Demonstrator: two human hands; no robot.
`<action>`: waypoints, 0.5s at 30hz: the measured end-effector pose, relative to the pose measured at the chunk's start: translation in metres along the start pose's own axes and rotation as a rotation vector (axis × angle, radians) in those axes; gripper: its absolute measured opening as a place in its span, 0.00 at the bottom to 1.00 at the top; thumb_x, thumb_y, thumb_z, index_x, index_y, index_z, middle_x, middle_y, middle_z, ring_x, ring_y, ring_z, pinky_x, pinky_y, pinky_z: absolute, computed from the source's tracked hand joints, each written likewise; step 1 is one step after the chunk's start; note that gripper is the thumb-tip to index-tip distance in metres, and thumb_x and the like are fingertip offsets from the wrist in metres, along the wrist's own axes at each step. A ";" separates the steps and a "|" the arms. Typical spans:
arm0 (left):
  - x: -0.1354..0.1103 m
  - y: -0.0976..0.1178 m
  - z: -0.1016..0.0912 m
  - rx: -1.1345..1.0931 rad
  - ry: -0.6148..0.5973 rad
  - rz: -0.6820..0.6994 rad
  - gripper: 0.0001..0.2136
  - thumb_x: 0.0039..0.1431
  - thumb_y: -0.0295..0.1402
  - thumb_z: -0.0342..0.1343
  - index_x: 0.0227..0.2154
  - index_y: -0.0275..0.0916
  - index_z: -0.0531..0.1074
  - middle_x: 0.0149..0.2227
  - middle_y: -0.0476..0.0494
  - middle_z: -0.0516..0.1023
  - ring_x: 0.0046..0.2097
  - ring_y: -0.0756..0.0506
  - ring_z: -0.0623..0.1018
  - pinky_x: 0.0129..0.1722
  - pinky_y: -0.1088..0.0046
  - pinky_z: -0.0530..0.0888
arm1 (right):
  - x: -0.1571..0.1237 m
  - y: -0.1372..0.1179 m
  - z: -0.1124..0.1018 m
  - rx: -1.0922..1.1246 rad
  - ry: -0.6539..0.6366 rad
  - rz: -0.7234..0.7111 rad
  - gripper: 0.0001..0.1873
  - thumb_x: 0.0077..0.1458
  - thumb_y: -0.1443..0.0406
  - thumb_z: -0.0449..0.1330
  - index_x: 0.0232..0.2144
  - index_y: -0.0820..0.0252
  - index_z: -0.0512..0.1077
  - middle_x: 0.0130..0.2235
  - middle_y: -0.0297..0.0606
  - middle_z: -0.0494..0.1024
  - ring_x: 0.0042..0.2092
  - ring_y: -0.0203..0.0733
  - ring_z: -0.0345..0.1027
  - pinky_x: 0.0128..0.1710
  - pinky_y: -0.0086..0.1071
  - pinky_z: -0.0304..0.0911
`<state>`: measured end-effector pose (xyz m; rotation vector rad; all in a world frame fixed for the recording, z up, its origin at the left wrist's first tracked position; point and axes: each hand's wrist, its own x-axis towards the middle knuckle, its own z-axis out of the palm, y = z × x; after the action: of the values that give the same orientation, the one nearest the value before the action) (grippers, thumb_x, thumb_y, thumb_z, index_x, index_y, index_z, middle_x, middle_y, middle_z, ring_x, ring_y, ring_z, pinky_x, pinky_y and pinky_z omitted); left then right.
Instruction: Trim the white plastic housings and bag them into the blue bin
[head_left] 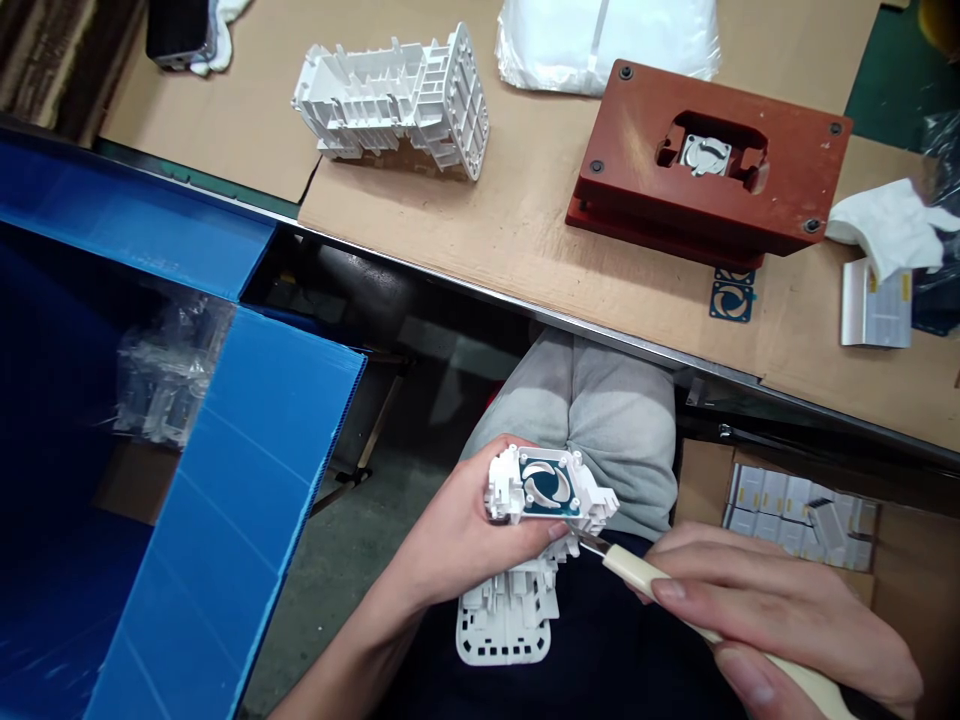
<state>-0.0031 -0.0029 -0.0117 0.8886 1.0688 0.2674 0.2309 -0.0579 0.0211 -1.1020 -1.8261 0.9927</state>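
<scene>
My left hand [480,530] is wrapped round a white plastic housing [506,630] above my lap, its thumb along the near edge of the upper end. On that end lies a teal gasket [534,498] with a swirl-shaped cutout. My right hand [780,610] grips the cream handle of a small knife [637,572]. The short metal blade points left, close to the housing's edge beside my left thumb; whether it touches the plastic I cannot tell.
On the cardboard-covered bench stand another white housing [397,100] and a red-brown fixture block [637,150]. Near it lie teal gaskets [731,302], a white glove [892,225] and a metal part [874,310]. A blue bin [217,480] stands left; a box of parts [795,515] is at right.
</scene>
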 end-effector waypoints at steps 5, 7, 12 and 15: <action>0.000 0.001 0.001 -0.014 -0.008 -0.008 0.16 0.53 0.30 0.67 0.42 0.38 0.69 0.35 0.53 0.77 0.36 0.51 0.75 0.35 0.79 0.70 | -0.003 0.003 -0.002 0.100 -0.053 0.012 0.15 0.64 0.68 0.54 0.51 0.63 0.75 0.35 0.46 0.84 0.36 0.47 0.80 0.39 0.37 0.78; -0.001 0.001 0.001 -0.024 -0.017 -0.004 0.16 0.53 0.30 0.67 0.42 0.38 0.69 0.35 0.53 0.77 0.35 0.52 0.74 0.34 0.79 0.70 | -0.003 0.003 -0.002 0.107 -0.057 0.013 0.16 0.64 0.68 0.55 0.51 0.63 0.75 0.35 0.46 0.84 0.36 0.47 0.81 0.39 0.37 0.78; -0.001 0.000 0.000 -0.024 -0.023 -0.009 0.16 0.53 0.30 0.67 0.42 0.38 0.69 0.34 0.54 0.76 0.35 0.52 0.73 0.34 0.79 0.70 | -0.002 0.002 -0.002 0.105 -0.047 0.018 0.16 0.62 0.69 0.55 0.49 0.63 0.77 0.35 0.45 0.84 0.35 0.47 0.81 0.38 0.36 0.79; 0.000 0.000 0.001 -0.011 -0.022 0.003 0.16 0.53 0.31 0.67 0.42 0.38 0.70 0.34 0.54 0.76 0.34 0.52 0.73 0.33 0.78 0.69 | 0.000 0.000 -0.001 0.072 -0.028 0.018 0.14 0.61 0.70 0.56 0.46 0.65 0.78 0.34 0.45 0.84 0.34 0.45 0.80 0.38 0.35 0.79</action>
<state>-0.0025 -0.0035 -0.0114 0.8817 1.0445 0.2652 0.2323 -0.0581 0.0219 -1.0675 -1.7911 1.0806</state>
